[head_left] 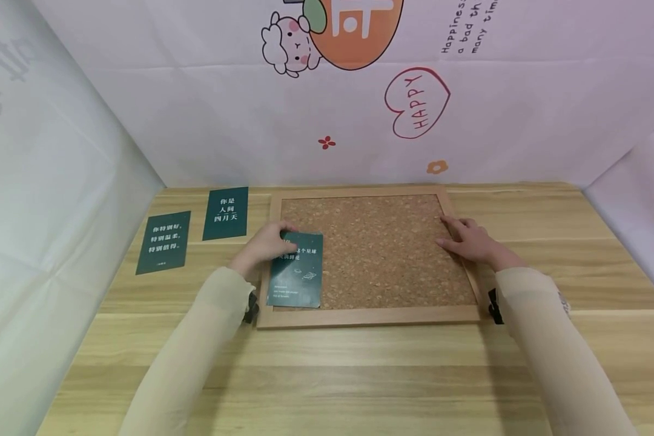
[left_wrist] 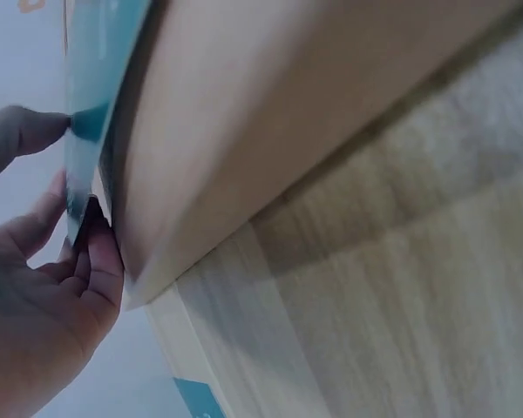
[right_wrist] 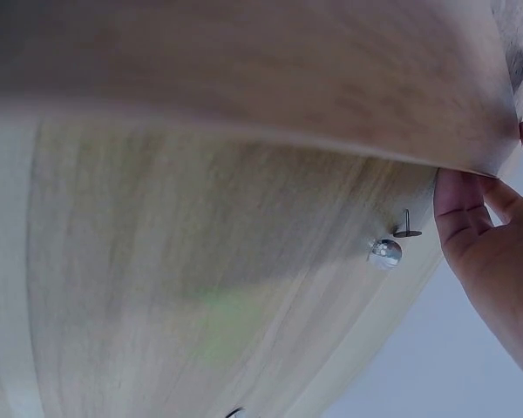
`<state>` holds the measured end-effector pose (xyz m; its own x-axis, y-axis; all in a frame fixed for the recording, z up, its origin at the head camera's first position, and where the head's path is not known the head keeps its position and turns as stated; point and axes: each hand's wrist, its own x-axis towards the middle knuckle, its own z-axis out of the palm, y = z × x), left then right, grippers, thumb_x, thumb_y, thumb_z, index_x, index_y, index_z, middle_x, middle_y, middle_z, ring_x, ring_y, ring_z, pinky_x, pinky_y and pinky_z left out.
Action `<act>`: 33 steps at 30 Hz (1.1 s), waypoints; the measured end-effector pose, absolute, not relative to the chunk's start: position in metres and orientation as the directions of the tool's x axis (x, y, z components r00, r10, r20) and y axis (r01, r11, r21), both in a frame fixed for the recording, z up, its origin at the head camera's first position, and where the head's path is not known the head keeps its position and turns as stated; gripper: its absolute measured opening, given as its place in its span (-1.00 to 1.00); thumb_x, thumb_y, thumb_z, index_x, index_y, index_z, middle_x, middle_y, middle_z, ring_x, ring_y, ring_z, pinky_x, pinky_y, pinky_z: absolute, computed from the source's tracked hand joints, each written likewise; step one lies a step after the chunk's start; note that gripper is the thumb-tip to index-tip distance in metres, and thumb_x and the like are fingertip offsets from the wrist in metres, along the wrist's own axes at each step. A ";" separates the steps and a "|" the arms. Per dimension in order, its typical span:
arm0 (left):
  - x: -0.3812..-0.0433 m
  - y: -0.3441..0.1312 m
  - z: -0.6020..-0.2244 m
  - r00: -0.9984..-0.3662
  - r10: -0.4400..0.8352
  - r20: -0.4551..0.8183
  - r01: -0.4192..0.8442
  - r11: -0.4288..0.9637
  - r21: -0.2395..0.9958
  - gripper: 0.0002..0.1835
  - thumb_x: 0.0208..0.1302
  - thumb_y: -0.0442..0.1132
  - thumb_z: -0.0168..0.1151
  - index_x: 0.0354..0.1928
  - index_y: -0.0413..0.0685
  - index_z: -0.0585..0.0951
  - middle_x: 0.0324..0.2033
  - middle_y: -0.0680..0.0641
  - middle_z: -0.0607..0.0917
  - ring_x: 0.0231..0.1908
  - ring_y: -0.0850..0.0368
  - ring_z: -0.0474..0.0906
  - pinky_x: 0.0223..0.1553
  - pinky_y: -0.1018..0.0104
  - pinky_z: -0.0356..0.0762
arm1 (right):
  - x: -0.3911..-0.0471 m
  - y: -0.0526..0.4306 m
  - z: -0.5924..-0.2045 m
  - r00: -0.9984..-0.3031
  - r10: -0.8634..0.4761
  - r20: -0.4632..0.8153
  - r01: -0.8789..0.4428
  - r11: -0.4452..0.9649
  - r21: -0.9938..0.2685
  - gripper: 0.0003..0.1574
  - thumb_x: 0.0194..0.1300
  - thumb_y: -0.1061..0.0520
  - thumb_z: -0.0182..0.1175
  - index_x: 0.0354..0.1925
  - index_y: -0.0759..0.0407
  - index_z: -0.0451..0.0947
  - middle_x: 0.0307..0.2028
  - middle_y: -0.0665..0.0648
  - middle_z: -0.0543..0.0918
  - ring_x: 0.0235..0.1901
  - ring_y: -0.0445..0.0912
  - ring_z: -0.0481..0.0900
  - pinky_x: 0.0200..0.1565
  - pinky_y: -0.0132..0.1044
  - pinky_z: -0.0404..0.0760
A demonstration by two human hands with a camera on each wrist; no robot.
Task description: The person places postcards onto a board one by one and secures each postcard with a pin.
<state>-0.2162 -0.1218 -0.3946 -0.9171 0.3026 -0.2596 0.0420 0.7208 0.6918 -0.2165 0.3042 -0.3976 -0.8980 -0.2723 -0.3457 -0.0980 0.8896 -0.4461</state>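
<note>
A dark green card [head_left: 300, 278] with white writing lies over the left side of a wood-framed cork board [head_left: 381, 254]. My left hand [head_left: 271, 242] pinches this card near its upper left corner; in the left wrist view, the thumb presses its face while other fingers sit at its edge and behind it. At the board's right side, my right hand [head_left: 471, 242] grips the frame, thumb and index finger reaching over onto the cork. The right wrist view shows this hand's other fingers [right_wrist: 458, 213] against the frame's outer side.
Two more green cards, one upper [head_left: 225, 213] and one lower [head_left: 163, 242], lie on the wooden table [head_left: 360, 381] left of the board. Shiny metal thumbtacks [right_wrist: 385, 253] lie beside the board's right edge. White printed cloth [head_left: 327, 109] stands behind and at both sides.
</note>
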 end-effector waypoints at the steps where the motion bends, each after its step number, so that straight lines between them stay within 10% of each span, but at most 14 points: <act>1: -0.216 -0.122 -0.394 -0.912 0.310 -0.267 0.042 0.720 0.692 -0.48 0.20 -0.30 0.17 0.22 -0.28 0.44 0.20 -0.31 0.49 0.04 -0.11 0.46 0.15 0.04 0.43 | -0.217 0.304 -0.398 -0.898 -0.272 -0.345 -0.099 0.890 -0.445 -0.05 0.46 -0.20 -0.08 0.49 0.27 -0.22 0.32 0.69 -0.11 0.25 0.64 -0.11 0.16 0.48 0.10; 33: -0.217 -0.124 -0.395 -0.915 0.309 -0.261 0.059 0.740 0.670 -0.51 0.25 -0.24 0.28 0.19 -0.23 0.48 0.17 -0.29 0.52 0.18 -0.18 0.43 0.26 -0.04 0.33 | -0.215 0.301 -0.394 -0.895 -0.261 -0.363 -0.076 0.889 -0.452 -0.04 0.46 -0.21 -0.09 0.49 0.26 -0.24 0.33 0.68 -0.14 0.25 0.65 -0.14 0.14 0.50 0.07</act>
